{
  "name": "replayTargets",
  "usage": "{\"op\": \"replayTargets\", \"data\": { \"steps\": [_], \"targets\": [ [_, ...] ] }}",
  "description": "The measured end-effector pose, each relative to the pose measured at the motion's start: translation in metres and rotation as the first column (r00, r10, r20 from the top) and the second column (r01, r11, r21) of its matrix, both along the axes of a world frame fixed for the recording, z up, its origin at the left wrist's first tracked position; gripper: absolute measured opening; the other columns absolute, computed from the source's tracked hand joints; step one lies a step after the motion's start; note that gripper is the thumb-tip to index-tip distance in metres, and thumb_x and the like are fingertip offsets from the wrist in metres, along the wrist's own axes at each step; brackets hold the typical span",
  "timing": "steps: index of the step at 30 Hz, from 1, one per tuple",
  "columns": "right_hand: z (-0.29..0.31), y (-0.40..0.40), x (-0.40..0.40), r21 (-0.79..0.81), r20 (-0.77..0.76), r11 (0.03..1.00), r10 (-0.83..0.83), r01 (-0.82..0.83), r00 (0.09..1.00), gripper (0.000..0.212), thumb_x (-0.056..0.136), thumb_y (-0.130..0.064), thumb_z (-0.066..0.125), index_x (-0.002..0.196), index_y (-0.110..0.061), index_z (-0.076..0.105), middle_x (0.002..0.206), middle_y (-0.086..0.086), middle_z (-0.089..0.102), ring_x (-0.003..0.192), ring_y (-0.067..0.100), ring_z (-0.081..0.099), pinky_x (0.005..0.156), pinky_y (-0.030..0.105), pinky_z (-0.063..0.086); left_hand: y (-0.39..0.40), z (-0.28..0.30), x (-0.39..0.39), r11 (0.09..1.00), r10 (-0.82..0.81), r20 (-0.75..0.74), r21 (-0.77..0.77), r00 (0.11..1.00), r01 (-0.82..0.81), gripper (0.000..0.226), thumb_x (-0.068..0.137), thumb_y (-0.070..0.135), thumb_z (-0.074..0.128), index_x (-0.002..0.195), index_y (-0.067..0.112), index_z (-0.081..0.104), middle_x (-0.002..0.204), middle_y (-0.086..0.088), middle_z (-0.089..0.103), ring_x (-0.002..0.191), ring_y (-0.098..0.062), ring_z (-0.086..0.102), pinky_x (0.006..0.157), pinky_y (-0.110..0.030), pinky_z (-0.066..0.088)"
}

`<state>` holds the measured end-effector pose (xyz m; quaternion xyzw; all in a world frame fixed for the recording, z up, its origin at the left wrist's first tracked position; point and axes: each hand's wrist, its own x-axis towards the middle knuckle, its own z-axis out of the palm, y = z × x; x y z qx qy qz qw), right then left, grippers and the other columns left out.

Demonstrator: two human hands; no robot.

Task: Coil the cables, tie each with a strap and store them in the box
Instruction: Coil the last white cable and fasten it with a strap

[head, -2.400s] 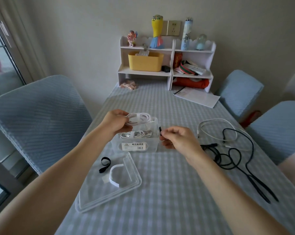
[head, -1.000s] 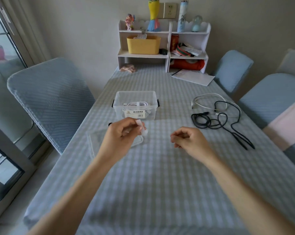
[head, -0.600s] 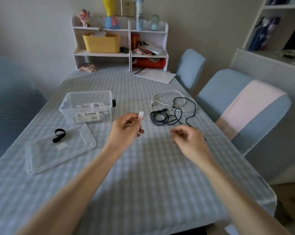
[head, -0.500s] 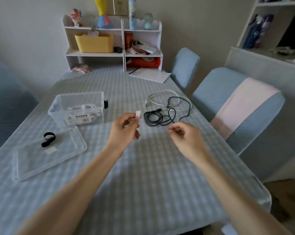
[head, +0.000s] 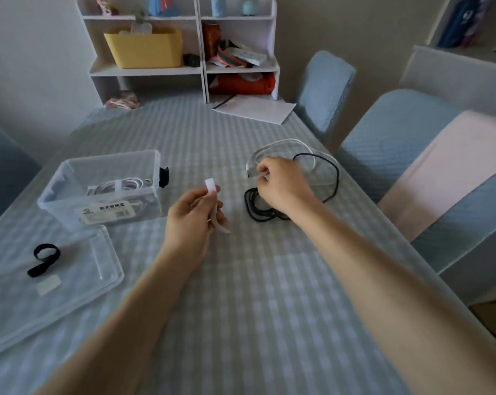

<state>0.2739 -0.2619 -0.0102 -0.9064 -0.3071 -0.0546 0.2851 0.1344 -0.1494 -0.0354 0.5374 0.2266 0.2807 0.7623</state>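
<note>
My left hand (head: 192, 218) pinches a white strap (head: 212, 195). My right hand (head: 281, 181) has fingers curled on the white cable (head: 283, 142), beside the black cable (head: 258, 212).

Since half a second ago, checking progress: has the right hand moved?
Yes. The right hand has reached forward over the black cable to the white cable.

Left hand (head: 190, 220) mid-frame, fingers curled, pinching, right hand (head: 281, 183) farther up and right, fingers curled, both forearms bare, extended
</note>
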Motion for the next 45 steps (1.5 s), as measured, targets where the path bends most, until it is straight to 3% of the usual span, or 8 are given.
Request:
{"op": "replayTargets", "data": {
  "steps": [3, 7, 16, 20, 24, 30, 35, 45],
  "targets": [
    [-0.002, 0.018, 0.020, -0.266, 0.051, 0.957, -0.107, 0.117, 0.993, 0.031, 0.094, -0.021, 0.059, 0.122, -0.008, 0.059, 0.124, 0.013, 0.059, 0.117, 0.033, 0.056, 0.085, 0.038, 0.048, 0.000, -0.004, 0.003, 0.999, -0.020, 0.014, 0.043, 1.000, 0.020, 0.014, 0.099, 0.005, 0.054, 0.097, 0.008, 0.068, 0.068, -0.003, 0.059, 0.052, -0.010, 0.056, 0.057, -0.023, 0.052],
    [-0.001, 0.035, 0.030, -0.340, 0.025, 0.921, -0.193, 0.190, 0.981, 0.022, 0.093, -0.011, 0.060, 0.114, -0.005, 0.063, 0.118, 0.014, 0.063, 0.107, 0.033, 0.063, 0.071, 0.034, 0.042, 0.010, -0.008, 0.004, 0.998, -0.049, 0.022, 0.048, 0.999, 0.048, 0.013, 0.099, 0.007, 0.054, 0.100, 0.008, 0.067, 0.067, 0.000, 0.061, 0.055, -0.012, 0.056, 0.062, -0.026, 0.052],
    [0.000, -0.006, -0.022, 0.124, 0.068, 0.992, 0.004, -0.012, 0.998, 0.014, 0.094, -0.017, 0.061, 0.097, -0.015, 0.074, 0.095, 0.001, 0.070, 0.082, 0.015, 0.063, 0.074, 0.031, 0.052, 0.008, -0.008, -0.002, 0.996, -0.036, 0.032, 0.086, 0.999, 0.033, 0.009, 0.097, 0.010, 0.059, 0.096, 0.009, 0.068, 0.078, -0.008, 0.063, 0.055, -0.013, 0.059, 0.059, -0.033, 0.052],
    [-0.005, -0.033, -0.061, 0.250, 0.165, 0.963, 0.059, -0.100, 0.984, 0.010, 0.089, -0.015, 0.065, 0.092, -0.015, 0.075, 0.089, 0.000, 0.067, 0.077, 0.013, 0.062, 0.077, 0.027, 0.050, 0.003, 0.001, -0.014, 0.886, -0.116, 0.068, 0.458, 0.991, 0.072, 0.011, 0.098, 0.011, 0.059, 0.104, 0.005, 0.066, 0.120, 0.007, 0.063, 0.070, -0.017, 0.069, 0.064, -0.034, 0.057],
    [-0.007, -0.062, -0.098, 0.309, 0.217, 0.929, 0.139, -0.203, 0.966, 0.008, 0.086, -0.011, 0.069, 0.089, -0.015, 0.075, 0.083, -0.002, 0.064, 0.072, 0.009, 0.059, 0.067, 0.009, 0.042, -0.014, 0.010, -0.032, 0.665, -0.231, 0.041, 0.736, 0.972, 0.127, 0.011, 0.098, 0.022, 0.053, 0.097, 0.022, 0.064, 0.094, 0.001, 0.069, 0.077, -0.018, 0.070, 0.069, -0.037, 0.058],
    [-0.020, -0.089, -0.115, 0.174, 0.109, 0.964, 0.184, -0.201, 0.977, 0.026, 0.094, -0.029, 0.062, 0.070, -0.018, 0.063, 0.064, -0.006, 0.055, 0.059, 0.011, 0.052, 0.060, 0.036, 0.043, -0.022, 0.028, -0.071, 0.929, -0.202, 0.196, 0.347, 0.960, 0.125, 0.022, 0.099, -0.006, 0.044, 0.084, 0.006, 0.056, 0.054, 0.007, 0.048, 0.053, -0.012, 0.052, 0.065, -0.031, 0.055],
    [-0.031, -0.104, -0.122, 0.190, 0.000, 0.973, 0.132, -0.130, 0.991, 0.019, 0.090, -0.025, 0.069, 0.072, -0.018, 0.069, 0.063, -0.008, 0.060, 0.061, -0.001, 0.054, 0.058, 0.012, 0.035, -0.015, 0.026, -0.115, 0.974, -0.228, 0.239, 0.064, 0.944, 0.219, 0.031, 0.099, -0.005, 0.040, 0.078, 0.009, 0.057, 0.052, 0.001, 0.037, 0.051, -0.013, 0.044, 0.065, -0.030, 0.053],
    [-0.019, -0.102, -0.182, 0.246, -0.221, 0.926, 0.340, -0.285, 0.914, 0.023, 0.091, -0.031, 0.063, 0.083, -0.013, 0.074, 0.075, 0.005, 0.072, 0.059, 0.000, 0.056, 0.058, 0.017, 0.044, -0.016, 0.009, -0.170, 0.868, -0.053, -0.236, 0.470, 0.970, 0.162, 0.020, 0.100, 0.018, 0.058, 0.087, 0.005, 0.065, 0.069, -0.005, 0.062, 0.059, -0.013, 0.062, 0.057, -0.030, 0.050]
  ]
}}
